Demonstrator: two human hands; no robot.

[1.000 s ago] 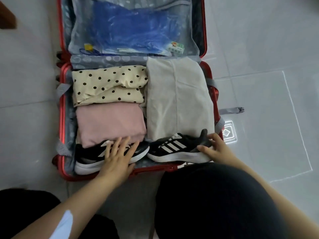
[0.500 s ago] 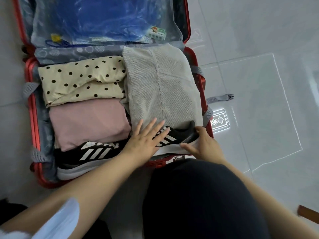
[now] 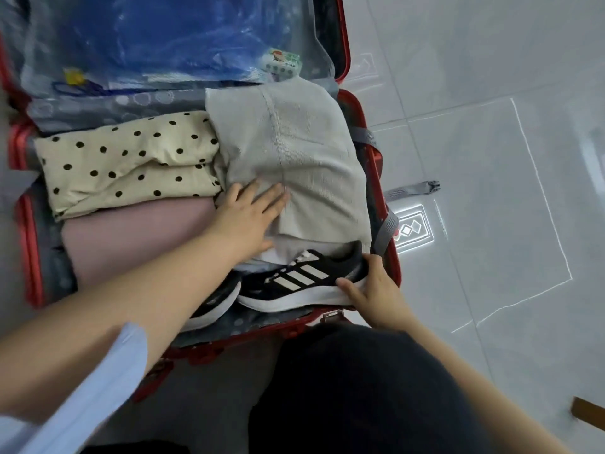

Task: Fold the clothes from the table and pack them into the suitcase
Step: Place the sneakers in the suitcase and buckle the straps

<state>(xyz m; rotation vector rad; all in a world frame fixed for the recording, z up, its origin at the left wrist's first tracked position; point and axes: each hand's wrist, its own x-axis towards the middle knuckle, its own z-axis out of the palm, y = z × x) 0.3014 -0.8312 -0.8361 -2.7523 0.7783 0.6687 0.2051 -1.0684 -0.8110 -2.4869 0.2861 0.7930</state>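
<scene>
Your left hand (image 3: pixel 248 217) has left the shoes: a second ago it lay on the other shoe (image 3: pixel 212 306), half a second ago on the front of the striped shoe (image 3: pixel 294 283), and now it rests flat, fingers straight and spread, on the near end of the beige-grey fold (image 3: pixel 301 158). Your right hand (image 3: pixel 376 290) has not shifted; it keeps its grip on the heel of the striped shoe, thumb along the white sole and fingers curled over the back.

The striped shoe now sits tight against the near wall of the suitcase (image 3: pixel 393 257), its toe touching the other shoe, which your left forearm largely hides. The near edge of the beige-grey fold looks bunched just above the shoe.

All the clothes in view are already packed: the polka-dot fold (image 3: pixel 131 162) at the far left, the pink fold (image 3: pixel 137 234) just in front of it, and the beige-grey fold filling the right side. The table is out of view, so you cannot tell whether more waits there.

This reads as settling the load, flattening the fold so the shoes fit. Mind that pushing the heel further could rumple that fold. The grey strap (image 3: pixel 412 190) lies loose on the floor outside the case, not yet fastened
</scene>
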